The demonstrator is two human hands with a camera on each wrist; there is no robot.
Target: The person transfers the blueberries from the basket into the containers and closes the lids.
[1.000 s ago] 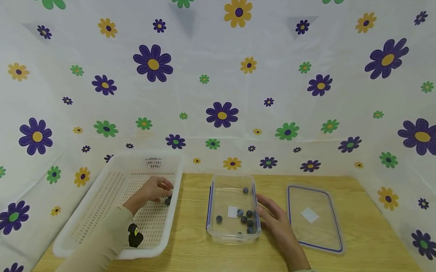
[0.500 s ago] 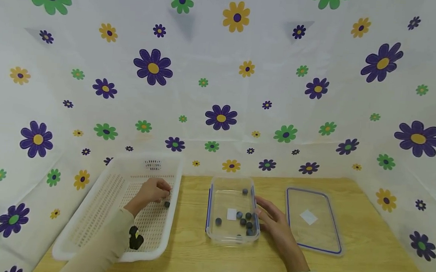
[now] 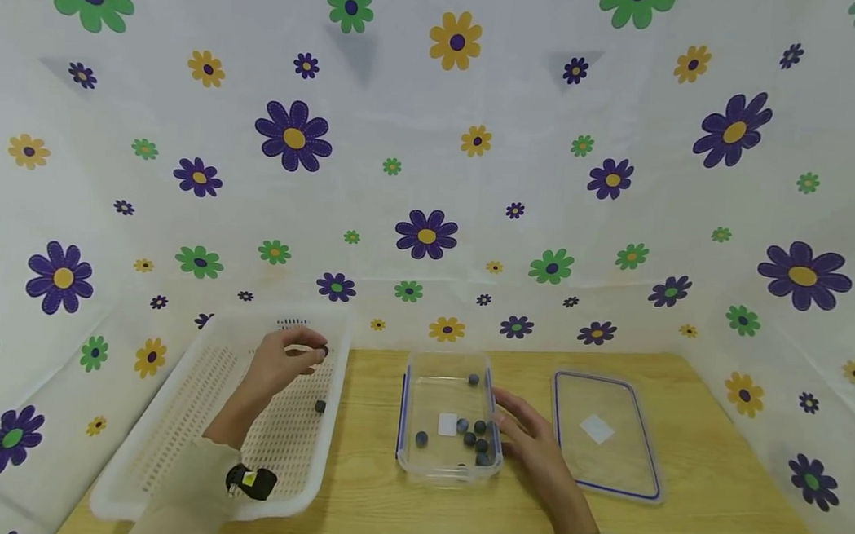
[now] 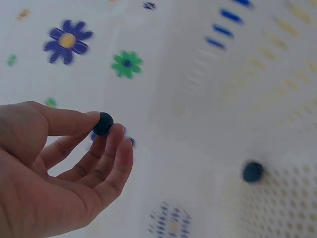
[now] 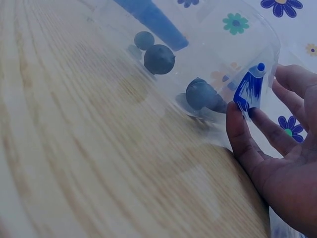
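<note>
My left hand is raised over the white slotted plastic basket, pinching a dark blueberry between thumb and fingertips. Another blueberry lies in the basket by its right wall. To the right stands a clear plastic container with a blue-edged side flap, uncovered. Several blueberries are spread over its floor, mostly toward the near right corner. My right hand holds the container's right side, with thumb and fingers at its blue-edged flap in the right wrist view.
A clear lid with a blue seal lies flat on the wooden table, right of my right hand. A flowered white cloth hangs behind the table and along both sides.
My left hand has lifted up and away from the basket's right wall with a blueberry, while another blueberry stays below. The right hand keeps its place on the container.
</note>
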